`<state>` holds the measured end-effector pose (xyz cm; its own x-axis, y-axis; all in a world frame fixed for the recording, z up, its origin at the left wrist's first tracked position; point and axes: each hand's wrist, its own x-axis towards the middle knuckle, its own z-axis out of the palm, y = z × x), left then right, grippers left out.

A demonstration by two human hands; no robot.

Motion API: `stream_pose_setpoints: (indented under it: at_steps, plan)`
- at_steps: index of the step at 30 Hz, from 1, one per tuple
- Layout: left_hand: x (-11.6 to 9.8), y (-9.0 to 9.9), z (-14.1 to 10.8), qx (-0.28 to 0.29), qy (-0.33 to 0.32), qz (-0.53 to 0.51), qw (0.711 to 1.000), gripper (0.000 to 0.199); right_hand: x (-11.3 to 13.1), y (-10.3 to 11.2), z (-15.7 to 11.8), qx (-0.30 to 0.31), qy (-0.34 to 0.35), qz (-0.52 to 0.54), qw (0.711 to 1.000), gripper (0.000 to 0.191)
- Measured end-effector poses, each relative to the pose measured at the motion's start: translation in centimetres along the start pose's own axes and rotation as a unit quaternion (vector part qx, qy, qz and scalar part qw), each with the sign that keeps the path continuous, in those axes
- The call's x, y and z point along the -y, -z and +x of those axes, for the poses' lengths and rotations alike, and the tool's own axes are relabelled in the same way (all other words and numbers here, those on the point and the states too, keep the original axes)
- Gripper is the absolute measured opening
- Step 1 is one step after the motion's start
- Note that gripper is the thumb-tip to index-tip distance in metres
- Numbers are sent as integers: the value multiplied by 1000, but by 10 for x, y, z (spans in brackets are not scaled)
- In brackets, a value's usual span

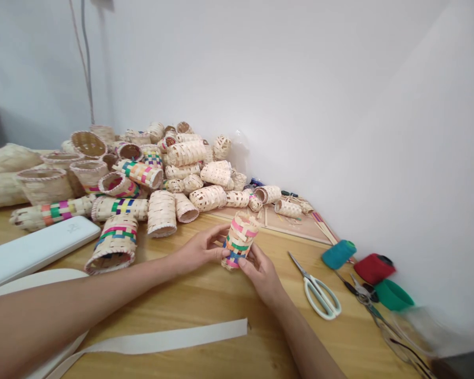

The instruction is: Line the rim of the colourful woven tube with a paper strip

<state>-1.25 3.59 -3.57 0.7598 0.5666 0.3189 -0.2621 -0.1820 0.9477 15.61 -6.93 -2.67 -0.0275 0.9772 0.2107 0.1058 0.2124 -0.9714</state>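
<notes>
A small woven basket (240, 239) with pink, green, orange and blue bands stands tilted on the wooden table (205, 300), its open top with loose strip ends pointing up. My left hand (199, 247) grips its left side with thumb and fingers. My right hand (260, 273) holds its lower right side from beneath. Both forearms reach in from the lower left and bottom of the view.
A large pile of woven baskets (158, 173) covers the back left of the table. White-handled scissors (318, 289) lie right of my hands, with thread spools (338, 253), pliers (361, 295) and a green tape roll (393, 296) near the wall. A white strip (161, 339) lies in front.
</notes>
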Motion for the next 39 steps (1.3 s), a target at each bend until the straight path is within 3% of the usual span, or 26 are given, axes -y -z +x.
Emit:
stream_pose_setpoints:
  at_steps: [27, 33, 39]
  plan:
    - [-5, -5, -1, -17, -6, 19, 1000, 68, -2, 0, -2, -14, -8, -4, 1000, 40]
    - [0, -4, 0, -15, -12, 44, 999, 70, -3, 0, -1, -14, -7, -12, 1000, 40]
    - [-9, -7, -3, -38, -13, 118, 992, 68, -2, 0, 1, -1, -10, 7, 1000, 42]
